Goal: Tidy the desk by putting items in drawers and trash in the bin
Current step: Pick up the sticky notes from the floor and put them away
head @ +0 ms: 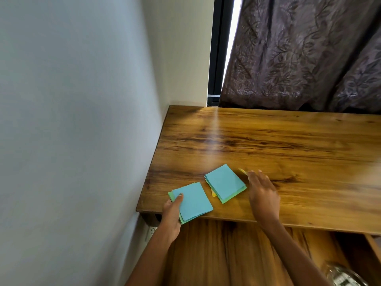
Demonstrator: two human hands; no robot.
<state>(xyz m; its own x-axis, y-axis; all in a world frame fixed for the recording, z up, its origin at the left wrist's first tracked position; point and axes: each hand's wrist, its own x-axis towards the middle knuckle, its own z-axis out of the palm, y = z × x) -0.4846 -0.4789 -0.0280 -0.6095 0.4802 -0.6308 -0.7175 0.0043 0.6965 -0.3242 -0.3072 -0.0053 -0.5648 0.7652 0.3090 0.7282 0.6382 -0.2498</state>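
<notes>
Two stacks of coloured paper squares lie near the front left corner of the wooden desk (268, 141). My left hand (172, 213) grips the nearer stack (194, 202), blue on top with green beneath, which overhangs the desk's front edge; my thumb presses on its top. The second stack (224, 182), blue over green and yellow sheets, rests flat a little farther in. My right hand (262, 193) is just right of that stack, blurred, fingers spread over the desk. A small yellow scrap (242, 171) shows at its fingertips; whether it is pinched I cannot tell.
A white wall runs along the desk's left side, and a dark patterned curtain (299, 54) hangs behind it. Below the front edge an open wooden drawer (237, 254) extends toward me, with a clear glass object (344, 275) at the lower right. A wall socket (151, 231) sits under the desk corner.
</notes>
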